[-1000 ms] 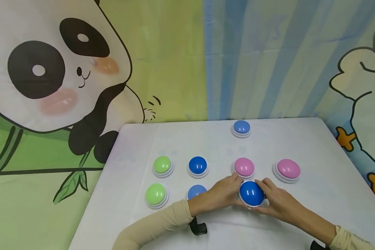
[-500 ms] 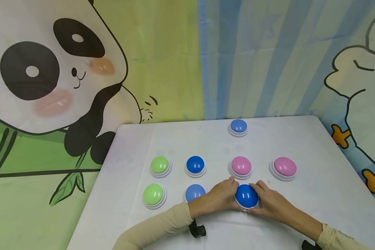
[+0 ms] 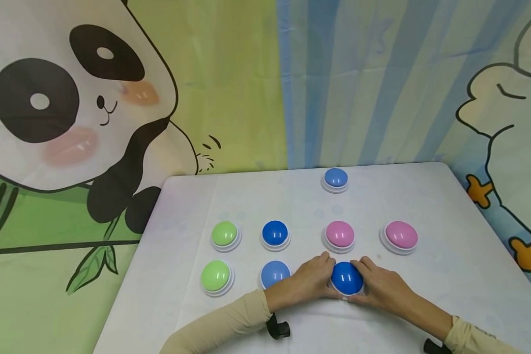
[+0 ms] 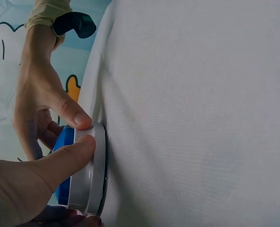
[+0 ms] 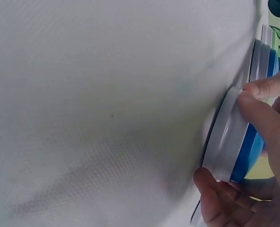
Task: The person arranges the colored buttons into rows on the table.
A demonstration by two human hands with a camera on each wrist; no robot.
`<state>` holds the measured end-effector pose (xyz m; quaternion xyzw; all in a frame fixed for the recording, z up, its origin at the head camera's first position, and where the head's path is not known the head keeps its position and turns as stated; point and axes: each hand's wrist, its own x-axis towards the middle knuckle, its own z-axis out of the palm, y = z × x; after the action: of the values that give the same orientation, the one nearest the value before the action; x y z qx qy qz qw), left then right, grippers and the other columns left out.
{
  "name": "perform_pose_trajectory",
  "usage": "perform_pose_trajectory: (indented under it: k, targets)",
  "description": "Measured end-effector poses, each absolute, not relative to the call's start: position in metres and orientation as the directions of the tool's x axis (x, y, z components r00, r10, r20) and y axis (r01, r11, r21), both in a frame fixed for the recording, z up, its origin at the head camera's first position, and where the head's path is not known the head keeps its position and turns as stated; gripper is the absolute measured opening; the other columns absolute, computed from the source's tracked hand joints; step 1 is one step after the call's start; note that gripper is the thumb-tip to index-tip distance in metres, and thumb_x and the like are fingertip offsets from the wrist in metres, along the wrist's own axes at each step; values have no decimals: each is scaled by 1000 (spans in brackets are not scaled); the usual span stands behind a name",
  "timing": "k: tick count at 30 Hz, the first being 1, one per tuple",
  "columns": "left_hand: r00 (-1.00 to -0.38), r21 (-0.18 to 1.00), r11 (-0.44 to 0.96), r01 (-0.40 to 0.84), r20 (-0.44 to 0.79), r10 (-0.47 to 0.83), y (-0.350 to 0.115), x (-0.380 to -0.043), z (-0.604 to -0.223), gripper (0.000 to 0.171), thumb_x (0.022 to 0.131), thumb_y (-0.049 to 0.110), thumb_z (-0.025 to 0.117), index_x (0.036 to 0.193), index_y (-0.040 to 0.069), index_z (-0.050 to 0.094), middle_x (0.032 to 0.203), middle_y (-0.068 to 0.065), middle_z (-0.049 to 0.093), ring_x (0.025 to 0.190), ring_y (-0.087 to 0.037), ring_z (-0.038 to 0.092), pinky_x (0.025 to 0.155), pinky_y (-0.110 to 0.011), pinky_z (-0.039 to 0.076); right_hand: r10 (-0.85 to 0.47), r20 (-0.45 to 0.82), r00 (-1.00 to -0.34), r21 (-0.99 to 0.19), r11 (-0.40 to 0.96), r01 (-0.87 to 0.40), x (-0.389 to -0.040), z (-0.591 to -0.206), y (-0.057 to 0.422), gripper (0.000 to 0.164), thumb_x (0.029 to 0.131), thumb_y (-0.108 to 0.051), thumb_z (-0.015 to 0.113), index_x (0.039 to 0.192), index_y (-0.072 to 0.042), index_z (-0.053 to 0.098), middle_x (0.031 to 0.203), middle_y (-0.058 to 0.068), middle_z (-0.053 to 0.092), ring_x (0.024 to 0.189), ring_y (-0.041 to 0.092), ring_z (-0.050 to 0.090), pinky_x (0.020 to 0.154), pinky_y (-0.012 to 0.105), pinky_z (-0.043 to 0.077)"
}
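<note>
A dark blue dome push button [image 3: 347, 278] with a white round base sits between both hands on the near part of the white table. My left hand [image 3: 311, 278] grips its left side, and my right hand [image 3: 382, 286] holds the right side. In the left wrist view, both thumbs press on the white base [image 4: 89, 175], whose underside is at the cloth. The right wrist view has fingers [image 5: 207, 189] at the rim too. Just beyond the held button stands a pink button [image 3: 339, 234]. A lighter blue button [image 3: 275, 273] is partly hidden by my left wrist.
Two green buttons [image 3: 224, 233] stand in a column at the left, with another dark blue button [image 3: 275, 233] beside the far one. A second pink button [image 3: 401, 235] is at the right. One blue button [image 3: 336, 177] stands near the table's [image 3: 248, 194] back edge.
Both hands have brought the dark blue button down and slightly nearer, a little to the left, opening a gap from the pink button. The head view has shifted slightly.
</note>
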<state>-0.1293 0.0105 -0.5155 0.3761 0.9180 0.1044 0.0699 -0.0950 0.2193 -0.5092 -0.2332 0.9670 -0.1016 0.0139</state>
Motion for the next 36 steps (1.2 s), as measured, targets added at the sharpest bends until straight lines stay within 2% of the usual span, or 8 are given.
perform_pose_trajectory:
  k: [8,16,21,24,28,30,33,36]
  targets:
    - [-715,248,707,663,-71,695,10,-127,-514,71,74,59,75,121,10,55,100,3,54,85,-3,51,74,-10,50,-445,34,-895,-193,876,-443,-93,-508,217,82,64,-59,80,123,-7,57,104,2,56,77,11,60,59,29,57]
    - [-719,252,714,654,-89,690,10,-126,-514,71,75,59,74,123,11,54,103,2,55,89,-4,52,76,-11,51,-422,21,-907,-222,882,-415,-91,-512,216,85,64,-55,82,126,-4,55,108,9,57,83,18,63,62,36,59]
    - [-696,257,693,674,-96,712,6,-128,-508,74,74,58,75,124,8,54,101,2,54,83,-4,50,71,-9,47,-410,-36,-911,-235,890,-391,-89,-505,217,96,63,-57,82,133,0,50,113,13,58,85,22,65,62,38,59]
    - [-685,295,673,678,-80,724,-4,-135,-496,76,75,57,75,126,5,54,99,1,54,78,-4,48,66,-9,44,-392,-50,-918,-243,897,-370,-91,-484,221,104,62,-60,81,138,1,45,112,16,59,78,19,64,58,32,57]
    - [-726,368,673,642,8,688,-21,-164,-469,73,82,50,72,133,3,51,108,-5,59,87,-9,57,76,-14,51,-336,37,-941,-253,908,-334,-115,-443,233,97,70,-52,80,140,3,43,110,21,62,72,18,63,51,26,55]
    - [-757,383,686,619,56,651,-26,-188,-453,70,85,45,71,136,2,49,116,-8,60,98,-14,61,86,-20,54,-310,75,-948,-262,911,-319,-137,-428,237,88,76,-44,79,141,3,41,114,24,60,76,22,65,53,29,56]
    - [-799,348,736,581,70,597,-25,-230,-435,68,88,42,68,139,2,47,122,-11,59,106,-19,61,94,-27,53,-290,44,-956,-302,908,-289,-177,-417,239,80,83,-36,75,142,4,38,117,25,54,84,28,65,62,36,59]
    - [-827,283,790,544,21,562,-15,-273,-434,68,91,42,65,141,1,43,130,-14,56,115,-24,59,101,-31,50,-264,-63,-962,-345,911,-227,-222,-421,233,81,87,-34,72,145,5,33,128,29,47,101,38,62,79,48,58]
